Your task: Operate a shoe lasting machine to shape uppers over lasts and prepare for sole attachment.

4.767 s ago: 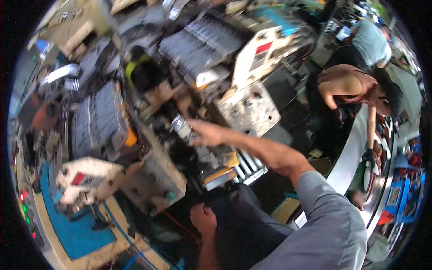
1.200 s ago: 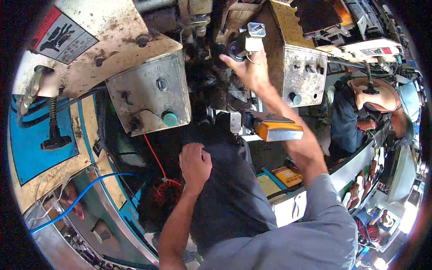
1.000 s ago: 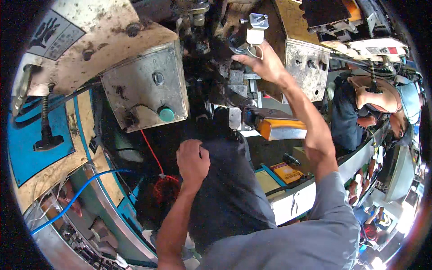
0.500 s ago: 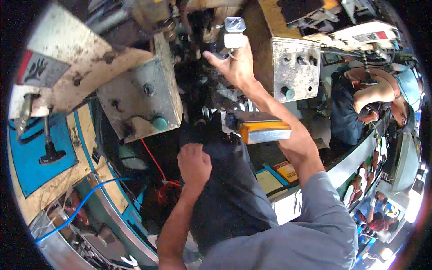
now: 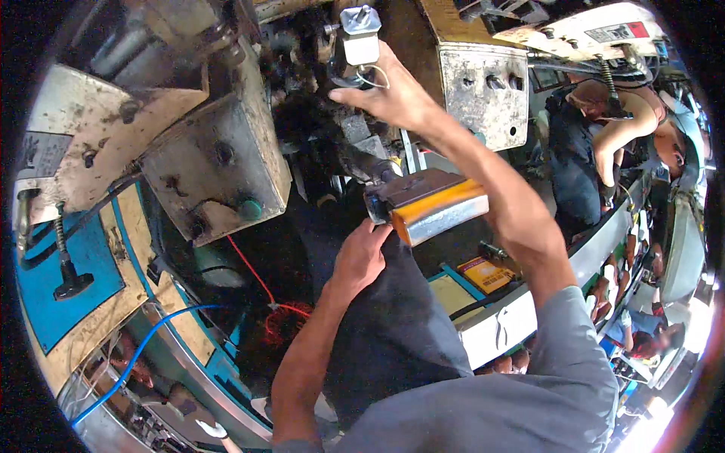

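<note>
My left hand (image 5: 360,259) is closed, with its thumb and index fingertip at the dark fitting on the left end of a dark metal block with an orange-and-silver face (image 5: 444,217). What the fingers pinch, if anything, is hidden. Further up, my right hand (image 5: 404,98) reaches to a white block with a silver top (image 5: 361,47). Its thumb points left below the block, while the other fingers are hidden behind it. A thin pale loop (image 5: 375,76) hangs beside the thumb. Dark, greasy machine parts (image 5: 355,128) lie between the hands.
Left of my hands stands a stained control box with a green button (image 5: 219,162); another stained box (image 5: 483,94) stands right. A red cord (image 5: 251,268) hangs lower left, near a blue hose (image 5: 143,340). A yellow carton (image 5: 485,273) sits under my right arm. A co-worker (image 5: 630,143) sits right.
My left hand has moved up and right, from a loose fist over my lap to the dark fitting. My right hand and the white block appear slightly higher and further left; the view has shifted too.
</note>
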### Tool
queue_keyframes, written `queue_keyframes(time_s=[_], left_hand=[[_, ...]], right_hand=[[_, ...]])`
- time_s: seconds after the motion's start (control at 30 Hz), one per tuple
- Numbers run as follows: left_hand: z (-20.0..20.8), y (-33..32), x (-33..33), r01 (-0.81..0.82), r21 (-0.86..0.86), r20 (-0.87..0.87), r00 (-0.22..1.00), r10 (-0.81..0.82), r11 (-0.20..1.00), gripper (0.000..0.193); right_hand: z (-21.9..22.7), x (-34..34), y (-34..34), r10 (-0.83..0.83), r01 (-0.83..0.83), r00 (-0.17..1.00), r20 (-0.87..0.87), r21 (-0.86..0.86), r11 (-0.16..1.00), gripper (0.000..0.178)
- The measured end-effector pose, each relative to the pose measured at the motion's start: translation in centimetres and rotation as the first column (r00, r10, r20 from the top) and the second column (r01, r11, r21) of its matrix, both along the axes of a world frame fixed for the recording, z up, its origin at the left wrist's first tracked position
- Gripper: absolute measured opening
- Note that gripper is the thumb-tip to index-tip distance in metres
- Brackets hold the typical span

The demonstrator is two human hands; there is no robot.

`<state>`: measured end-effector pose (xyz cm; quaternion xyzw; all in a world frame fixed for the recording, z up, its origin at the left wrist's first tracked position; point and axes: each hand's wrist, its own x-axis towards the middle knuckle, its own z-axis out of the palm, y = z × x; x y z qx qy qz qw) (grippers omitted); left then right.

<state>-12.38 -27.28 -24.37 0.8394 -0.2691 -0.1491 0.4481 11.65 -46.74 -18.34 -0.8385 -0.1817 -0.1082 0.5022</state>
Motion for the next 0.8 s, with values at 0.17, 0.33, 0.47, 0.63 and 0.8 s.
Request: queue_keyframes(time_s=[0.17,0.33,0.47,0.63,0.8], left_hand=[[1.4,0.4,-0.7,-0.145,0.085,0.037,0.989,0.142,0.986,0.049],[1.1,0.2,-0.5,-0.088,0.054,0.126,0.989,0.081,0.995,0.040],[-0.9,-0.2,0.1,-0.092,0.071,0.012,0.996,0.092,0.993,0.029],[-1.5,-1.7,0.3,-0.170,-0.079,-0.138,0.978,0.158,0.982,0.032],[-4.6,-0.9,-1.0,-0.164,-0.025,-0.032,0.986,0.163,0.986,0.037]], right_hand=[[2.2,-0.2,-0.2,-0.028,0.083,0.984,0.176,-0.315,0.946,0.069],[0.3,-0.7,2.3,-0.365,0.397,0.917,0.161,-0.264,0.879,0.071],[3.3,-1.0,-0.4,0.151,-0.163,0.985,-0.083,-0.167,0.972,0.069],[-0.5,-0.7,3.1,-0.389,0.450,0.870,0.302,-0.165,0.878,0.078],[0.9,-0.4,-0.8,0.056,-0.044,0.995,0.083,-0.145,0.988,0.082]])
